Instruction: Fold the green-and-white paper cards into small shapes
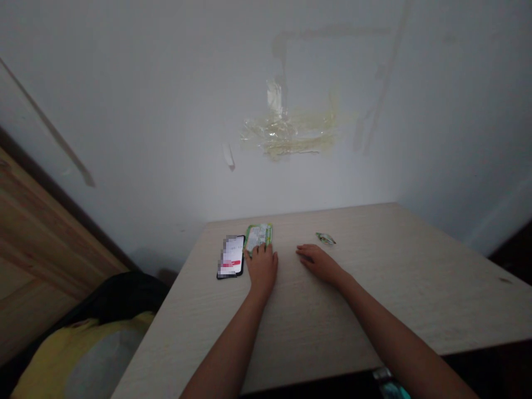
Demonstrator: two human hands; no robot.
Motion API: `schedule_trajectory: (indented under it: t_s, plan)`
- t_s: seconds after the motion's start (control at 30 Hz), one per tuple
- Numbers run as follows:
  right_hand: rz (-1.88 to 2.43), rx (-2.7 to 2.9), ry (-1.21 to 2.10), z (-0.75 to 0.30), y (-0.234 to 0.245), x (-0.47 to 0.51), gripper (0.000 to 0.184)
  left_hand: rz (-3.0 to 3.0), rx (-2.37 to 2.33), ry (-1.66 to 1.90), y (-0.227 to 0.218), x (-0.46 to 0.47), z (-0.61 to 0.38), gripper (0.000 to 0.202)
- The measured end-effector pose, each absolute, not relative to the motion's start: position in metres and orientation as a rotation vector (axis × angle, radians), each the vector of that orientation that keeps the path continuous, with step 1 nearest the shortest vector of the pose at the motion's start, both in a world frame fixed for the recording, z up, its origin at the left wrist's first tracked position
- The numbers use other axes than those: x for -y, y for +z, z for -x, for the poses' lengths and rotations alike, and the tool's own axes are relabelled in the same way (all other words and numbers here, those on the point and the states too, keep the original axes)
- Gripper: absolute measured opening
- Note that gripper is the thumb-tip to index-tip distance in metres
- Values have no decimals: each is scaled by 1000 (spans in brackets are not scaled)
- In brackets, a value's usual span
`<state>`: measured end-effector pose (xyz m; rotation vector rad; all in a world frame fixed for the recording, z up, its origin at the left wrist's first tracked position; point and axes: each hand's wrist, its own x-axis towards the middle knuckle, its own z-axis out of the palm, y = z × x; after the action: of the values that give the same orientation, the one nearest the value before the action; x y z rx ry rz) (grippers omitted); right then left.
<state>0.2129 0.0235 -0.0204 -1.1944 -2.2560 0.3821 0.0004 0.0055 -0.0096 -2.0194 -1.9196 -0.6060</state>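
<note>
My left hand (262,268) lies flat with its fingers spread, the fingertips over the near edge of a green and white printed packet (259,235). Just left of that hand is a smartphone (231,256) with its screen lit, partly blurred out. My right hand (319,262) rests on the table, fingers stretched toward the left and holding nothing. Beyond it lies a small green and white wrapper or sachet (326,238), apart from the fingers. What the sachet holds cannot be made out.
The pale wooden table (399,293) meets a white wall (166,111) with peeling clear tape (286,133) on it. At the lower left are a yellow and grey cloth item (95,354) and a wooden panel (37,233). Something shiny (389,382) shows below the table's front edge.
</note>
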Motion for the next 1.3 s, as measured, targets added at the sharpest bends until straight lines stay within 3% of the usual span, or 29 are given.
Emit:
schedule_trajectory:
  t_s: [0.77, 1.3]
  plan:
    - [1176, 2282, 435, -220, -23, -26, 37, 2036, 1877, -715, 1, 0, 0, 31]
    - [1189, 2233, 482, -219, -21, -26, 37, 2172, 1869, -984, 3, 4, -9, 16]
